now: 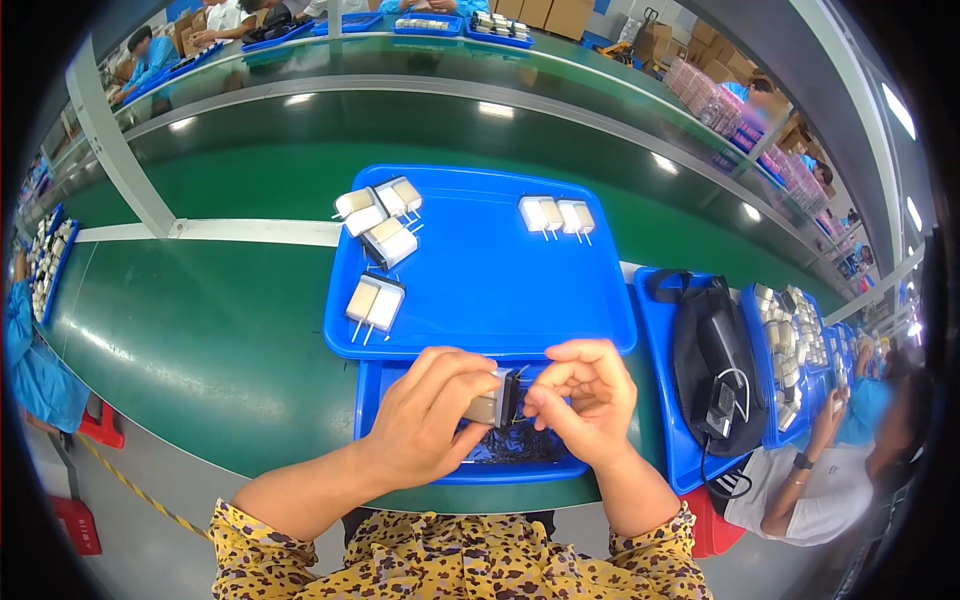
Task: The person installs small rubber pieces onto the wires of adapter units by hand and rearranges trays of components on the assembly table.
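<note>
My left hand is closed around a white-and-black block, with thin metal pins or wires sticking out of its dark right side. Beside that dark side is my right hand, its thumb and index finger curled together in a pinch; whatever they hold, if anything, is too small to make out. Below both hands, a lower blue tray contains a heap of thin dark pieces. Just beyond, a larger blue tray carries similar two-part white blocks with pins, several at its left and two at its upper right.
On the right, another blue tray holds a black bag with a cable. Further trays of white blocks stand past it, near a seated person. A metal post rises at the left, near a blue sleeve.
</note>
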Available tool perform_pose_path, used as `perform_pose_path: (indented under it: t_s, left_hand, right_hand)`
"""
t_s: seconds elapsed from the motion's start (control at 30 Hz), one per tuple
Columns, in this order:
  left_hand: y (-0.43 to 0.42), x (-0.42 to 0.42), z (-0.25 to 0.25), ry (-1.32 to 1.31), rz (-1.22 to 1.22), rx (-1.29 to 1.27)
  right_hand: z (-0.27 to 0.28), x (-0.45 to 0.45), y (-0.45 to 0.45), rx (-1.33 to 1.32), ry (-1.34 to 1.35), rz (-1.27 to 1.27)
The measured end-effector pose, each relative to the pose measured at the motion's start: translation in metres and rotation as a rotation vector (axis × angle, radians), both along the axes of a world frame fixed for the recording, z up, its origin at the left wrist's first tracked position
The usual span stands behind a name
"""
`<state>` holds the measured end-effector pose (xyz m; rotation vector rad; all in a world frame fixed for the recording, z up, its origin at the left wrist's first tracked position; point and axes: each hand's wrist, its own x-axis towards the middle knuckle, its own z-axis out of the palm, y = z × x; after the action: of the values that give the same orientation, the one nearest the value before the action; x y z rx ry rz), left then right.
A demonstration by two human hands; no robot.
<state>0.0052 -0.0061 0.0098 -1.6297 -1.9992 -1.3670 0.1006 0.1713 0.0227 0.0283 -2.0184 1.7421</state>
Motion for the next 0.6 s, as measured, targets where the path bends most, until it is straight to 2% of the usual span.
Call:
perform_pose_path:
  t_s: [0.03, 0.13, 0.2, 0.27, 0.33, 0.47, 0.57, 0.6]
  left_hand:
    - [-0.001, -0.001, 0.000, -0.046, 0.010, 0.001]
    - [-0.001, -0.003, 0.000, -0.178, 0.007, 0.041]
    - [-0.001, -0.005, 0.001, -0.253, -0.009, 0.082]
    - [-0.002, -0.007, 0.000, -0.169, -0.059, 0.066]
    - [-0.002, -0.004, 0.001, -0.235, -0.080, 0.010]
    - [-0.002, -0.006, -0.003, -0.284, -0.104, -0.050]
    - [-0.003, -0.008, 0.000, -0.171, -0.063, -0.032]
    - [-0.003, -0.006, -0.001, -0.258, -0.067, -0.016]
  right_hand:
    - [0.003, 0.001, -0.002, -0.159, 0.013, 0.031]
    - [0.004, 0.001, 0.014, -0.100, -0.067, 0.029]
    - [0.006, -0.003, 0.028, 0.470, -0.135, 0.123]
    - [0.009, -0.004, 0.028, 0.682, -0.287, 0.321]
    - [-0.001, -0.004, 0.023, 0.802, -0.354, 0.428]
    - [-0.009, -0.005, 0.017, 0.873, -0.356, 0.438]
    - [-0.013, -0.006, 0.015, 0.888, -0.322, 0.393]
    - [-0.014, -0.006, 0.015, 0.896, -0.319, 0.361]
